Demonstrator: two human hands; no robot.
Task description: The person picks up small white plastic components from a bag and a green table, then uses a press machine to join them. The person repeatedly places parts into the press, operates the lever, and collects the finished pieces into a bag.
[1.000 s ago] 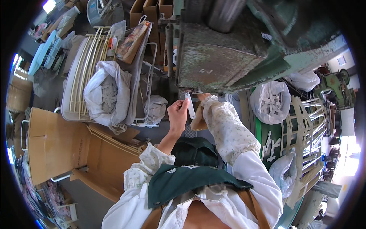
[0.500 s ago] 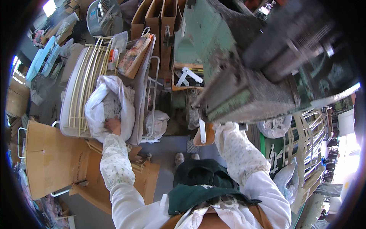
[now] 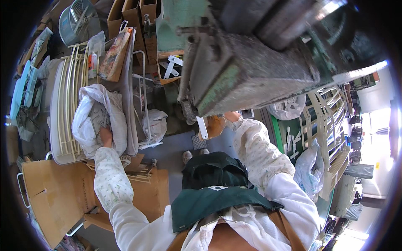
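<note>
My left hand [image 3: 106,137] reaches into an open white woven sack [image 3: 118,121] holding grey-white pieces [image 3: 99,116]. Its fingertips are down among the pieces, so whether they grip one is hidden. My right hand [image 3: 232,116] is at the lower front edge of a large green and grey press machine [image 3: 251,71]; the machine covers most of its fingers. Beside that hand, a white flat strip with a hole near its end [image 3: 202,128] sticks out below the machine, in front of a brown piece [image 3: 216,126]. Patterned sleeve covers are on both forearms.
The sack rests on a padded board with cream metal tubes [image 3: 67,100]. An open cardboard box [image 3: 54,196] stands at lower left. White hinged strips [image 3: 171,67] lie in a box behind the machine. Cream metal frames [image 3: 331,138] and plastic bags [image 3: 310,167] are at right.
The whole view has shifted, moving the scene leftward. My left hand is still in the sack. My right hand, hidden before, now shows partly at the machine's lower edge.
</note>
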